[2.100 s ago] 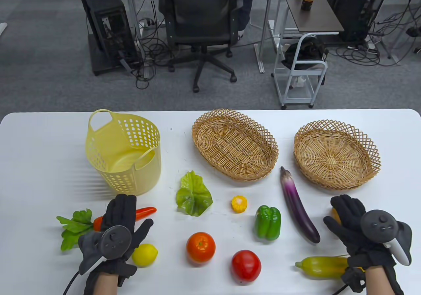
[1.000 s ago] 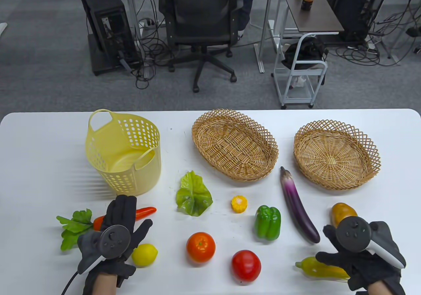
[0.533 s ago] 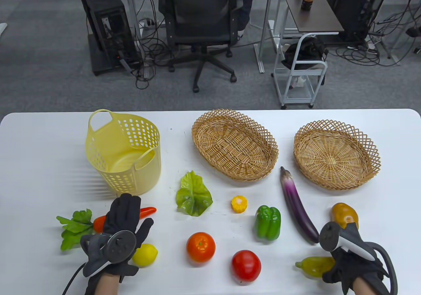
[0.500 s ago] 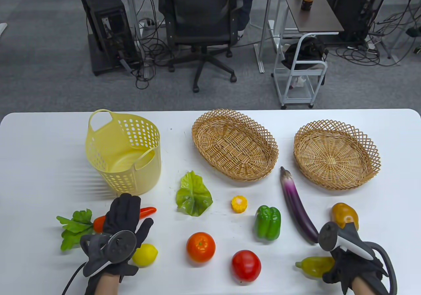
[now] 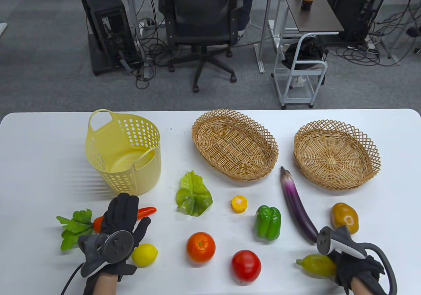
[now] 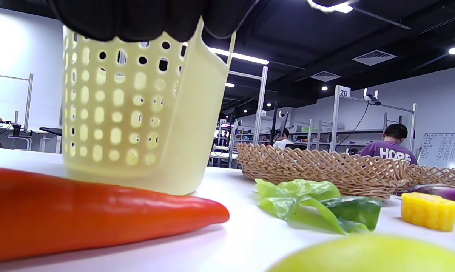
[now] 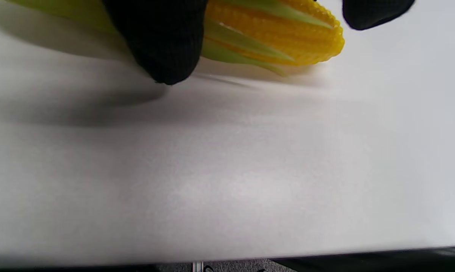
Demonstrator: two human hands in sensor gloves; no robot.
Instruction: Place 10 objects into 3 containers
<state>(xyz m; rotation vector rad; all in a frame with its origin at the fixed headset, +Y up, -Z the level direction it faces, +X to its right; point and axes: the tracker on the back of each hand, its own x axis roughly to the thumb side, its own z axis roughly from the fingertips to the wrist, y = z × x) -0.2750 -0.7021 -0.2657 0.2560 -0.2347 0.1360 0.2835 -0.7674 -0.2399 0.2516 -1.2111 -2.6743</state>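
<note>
Right hand (image 5: 357, 268) grips the corn cob (image 5: 317, 265) at the counter's (image 5: 39, 163) near right; left hand (image 5: 120, 219) rests spread over the carrot (image 5: 146, 212).

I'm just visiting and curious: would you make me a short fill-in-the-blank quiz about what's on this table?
1. The right hand is at the ear of ____.
2. The left hand lies over the ____.
3. The yellow plastic basket stands ____ of the two wicker baskets.
4. The eggplant lies between the green pepper and the ____.

Missing words: corn; carrot; left; potato
</note>
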